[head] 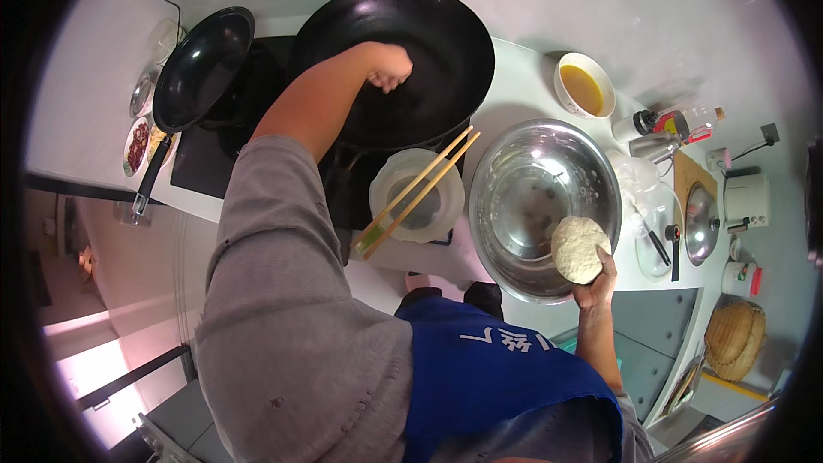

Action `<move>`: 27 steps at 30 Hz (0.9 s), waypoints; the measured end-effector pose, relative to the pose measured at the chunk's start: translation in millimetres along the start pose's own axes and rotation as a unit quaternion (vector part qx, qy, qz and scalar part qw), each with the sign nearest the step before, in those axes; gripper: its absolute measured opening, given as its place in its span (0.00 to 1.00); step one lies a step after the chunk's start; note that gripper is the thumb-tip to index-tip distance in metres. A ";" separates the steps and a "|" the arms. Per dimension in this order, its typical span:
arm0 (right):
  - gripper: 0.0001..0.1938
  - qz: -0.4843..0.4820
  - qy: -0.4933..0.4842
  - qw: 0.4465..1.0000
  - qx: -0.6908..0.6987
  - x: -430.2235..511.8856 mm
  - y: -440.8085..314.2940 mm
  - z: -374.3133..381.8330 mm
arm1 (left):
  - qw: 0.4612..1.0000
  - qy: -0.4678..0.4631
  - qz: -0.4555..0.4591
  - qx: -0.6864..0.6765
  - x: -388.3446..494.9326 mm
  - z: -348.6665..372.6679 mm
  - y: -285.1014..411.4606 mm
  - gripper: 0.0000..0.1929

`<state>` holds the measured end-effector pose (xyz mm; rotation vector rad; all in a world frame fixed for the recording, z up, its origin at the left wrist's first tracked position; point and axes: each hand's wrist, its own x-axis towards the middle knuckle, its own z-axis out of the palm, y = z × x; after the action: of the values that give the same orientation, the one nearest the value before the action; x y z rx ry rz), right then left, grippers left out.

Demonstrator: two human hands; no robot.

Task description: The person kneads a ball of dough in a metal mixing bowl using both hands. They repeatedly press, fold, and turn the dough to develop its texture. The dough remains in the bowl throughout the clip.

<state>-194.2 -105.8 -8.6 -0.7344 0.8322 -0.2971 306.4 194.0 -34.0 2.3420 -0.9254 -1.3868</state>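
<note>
My left hand (390, 69) is over the inside of a large black wok (437, 32), its fingers curled and closed, with nothing visible in them. Whether its fingertips touch the metal I cannot tell. A rounded lump of pale, soft dough (577, 249) rests in my right hand (596, 283), whose thumb lies against its side. That hand is at the near right rim of a wide stainless steel bowl (508, 206), which has whitish smears inside. Between wok and bowl, two wooden chopsticks (424, 183) lie across a translucent plastic bowl (451, 196).
A black frying pan (204, 71) is on the left, beside small dishes of chopped food (136, 148). A bowl of yellow liquid (580, 90) stands behind the steel bowl. Farther right are bottles, a steel lid (701, 225) and a black-handled utensil (674, 251).
</note>
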 end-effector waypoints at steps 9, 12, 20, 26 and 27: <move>0.32 -0.007 -0.047 0.999 0.020 3.0 -0.7 2.4 | 0.800 0.221 0.201 -0.520 -111.1 -19.3 36.3 0.14; 0.31 0.002 -0.089 0.996 0.022 10.2 -0.1 5.0 | 0.876 0.338 -0.015 0.344 -135.1 9.4 22.6 0.22; 0.32 -0.002 -0.091 0.996 0.001 14.5 -2.2 18.8 | 0.837 0.532 0.083 -0.103 -231.0 18.3 49.5 0.30; 0.34 -0.008 -0.109 0.994 -0.031 14.5 -2.2 21.1 | 0.629 0.480 0.128 -0.598 -310.2 113.3 -15.6 0.27; 0.33 -0.003 -0.111 0.993 -0.038 15.0 -2.9 20.0 | 0.797 0.525 -0.079 -0.290 -314.7 145.4 -39.9 0.28</move>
<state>-169.2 -106.1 -6.0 -0.8245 0.6325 -0.1859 90.5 439.6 87.8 2.1588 0.0443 -0.1477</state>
